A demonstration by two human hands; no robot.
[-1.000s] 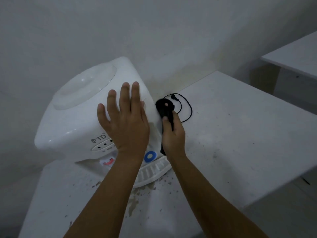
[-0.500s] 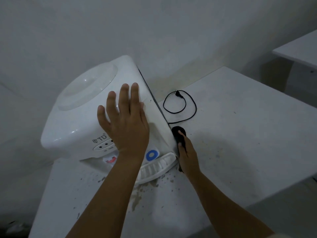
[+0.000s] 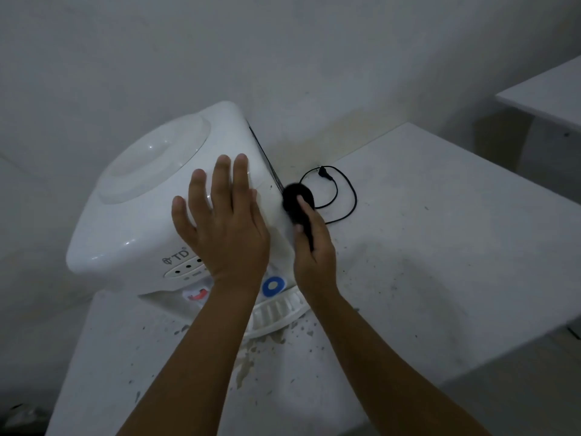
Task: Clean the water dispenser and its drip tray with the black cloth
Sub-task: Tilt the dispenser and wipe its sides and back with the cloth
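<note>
Pressing flat on the water dispenser [image 3: 151,196], the left hand [image 3: 226,231] hides its front; the right hand [image 3: 314,247] grips the black cloth [image 3: 295,199] (blurred) against its side.

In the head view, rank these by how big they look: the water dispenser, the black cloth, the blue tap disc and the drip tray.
1. Water dispenser, by far the largest.
2. Drip tray, though the arms hide part of it.
3. Black cloth, bunched in the right hand.
4. Blue tap disc; close to the cloth's visible part, so this order is unsure.
</note>
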